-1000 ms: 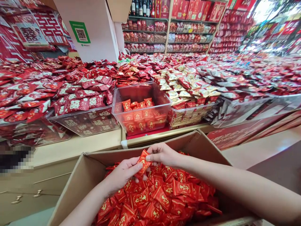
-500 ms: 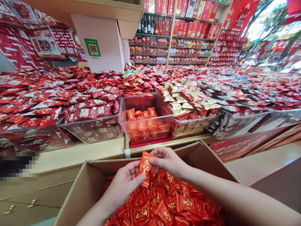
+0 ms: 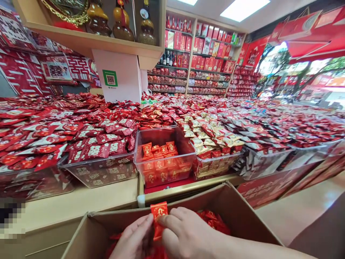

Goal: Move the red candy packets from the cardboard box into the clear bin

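Over the open cardboard box, a small red candy packet (image 3: pixel 159 209) with gold characters stands upright between my two hands. My left hand (image 3: pixel 134 235) pinches it at its left edge. The fingers of my right hand (image 3: pixel 185 230) press on its front and right side, covering its lower part. Below lie many like red packets (image 3: pixel 214 220), partly hidden by my hands. Just beyond the box is a clear plastic bin (image 3: pixel 192 158), partly filled with matching red packets (image 3: pixel 161 162) set upright in rows.
The cardboard box (image 3: pixel 250 219) stands against the counter edge (image 3: pixel 115 199). Bins heaped with maroon packets (image 3: pixel 94 147) and gold packets (image 3: pixel 210 133) flank the clear bin. A white panel with a QR code (image 3: pixel 110 79) rises behind, under an overhanging shelf (image 3: pixel 94 43).
My view has tilted up, so the shop sits lower in the picture. My hands have come closer together on the packet, which is now more upright, with my right hand over its front.
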Available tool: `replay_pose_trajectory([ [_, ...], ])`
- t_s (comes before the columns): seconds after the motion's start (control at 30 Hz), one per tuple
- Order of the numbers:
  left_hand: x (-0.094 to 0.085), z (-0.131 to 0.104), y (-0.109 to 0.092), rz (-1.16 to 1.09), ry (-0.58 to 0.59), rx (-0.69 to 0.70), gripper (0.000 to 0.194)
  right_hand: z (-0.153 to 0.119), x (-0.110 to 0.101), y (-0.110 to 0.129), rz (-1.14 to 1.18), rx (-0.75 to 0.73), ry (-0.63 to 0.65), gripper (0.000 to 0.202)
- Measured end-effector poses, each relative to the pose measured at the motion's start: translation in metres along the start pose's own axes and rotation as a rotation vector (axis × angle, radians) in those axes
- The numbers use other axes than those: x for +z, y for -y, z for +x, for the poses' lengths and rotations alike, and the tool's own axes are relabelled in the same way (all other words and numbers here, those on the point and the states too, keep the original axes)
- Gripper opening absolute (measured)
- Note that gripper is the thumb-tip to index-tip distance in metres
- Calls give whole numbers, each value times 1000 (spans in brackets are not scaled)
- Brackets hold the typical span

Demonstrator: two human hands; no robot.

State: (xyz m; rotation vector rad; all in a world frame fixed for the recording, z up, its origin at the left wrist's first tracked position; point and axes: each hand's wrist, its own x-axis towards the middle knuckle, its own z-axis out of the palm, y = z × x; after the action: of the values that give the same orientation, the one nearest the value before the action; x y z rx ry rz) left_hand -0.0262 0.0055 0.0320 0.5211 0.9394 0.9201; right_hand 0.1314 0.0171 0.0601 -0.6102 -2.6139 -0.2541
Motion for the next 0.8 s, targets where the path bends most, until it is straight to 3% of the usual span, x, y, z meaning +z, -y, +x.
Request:
replay_pose_trajectory([
  [0.1, 1, -5, -8, 0, 22, 60, 22, 14, -36, -19, -15, -40, -105, 13],
  [0.17, 1, -6, -11, 88, 3, 85, 26, 28, -66, -41, -75, 17, -158, 14],
  [0.23, 0, -5, -10, 166, -20, 92, 29, 47, -90, -67, -201, 125, -125, 17],
  [0.3, -3, -1, -8, 207, -23, 96, 29, 66, -101, -92, -319, 214, 14, 20],
  [0.43, -9, 4, -2, 276, -36, 108, 31, 93, -84, -133, -434, 171, 383, 18],
  [0.5, -10, 4, -1, 309, -43, 114, 33, 98, -68, -146, -461, 120, 489, 19],
  [0.63, -8, 2, -2, 358, -37, 123, 36, 101, -44, -159, -489, 86, 567, 24],
  [0.8, -4, 0, -1, 415, -27, 129, 34, 104, -39, -157, -453, 87, 644, 26],
])
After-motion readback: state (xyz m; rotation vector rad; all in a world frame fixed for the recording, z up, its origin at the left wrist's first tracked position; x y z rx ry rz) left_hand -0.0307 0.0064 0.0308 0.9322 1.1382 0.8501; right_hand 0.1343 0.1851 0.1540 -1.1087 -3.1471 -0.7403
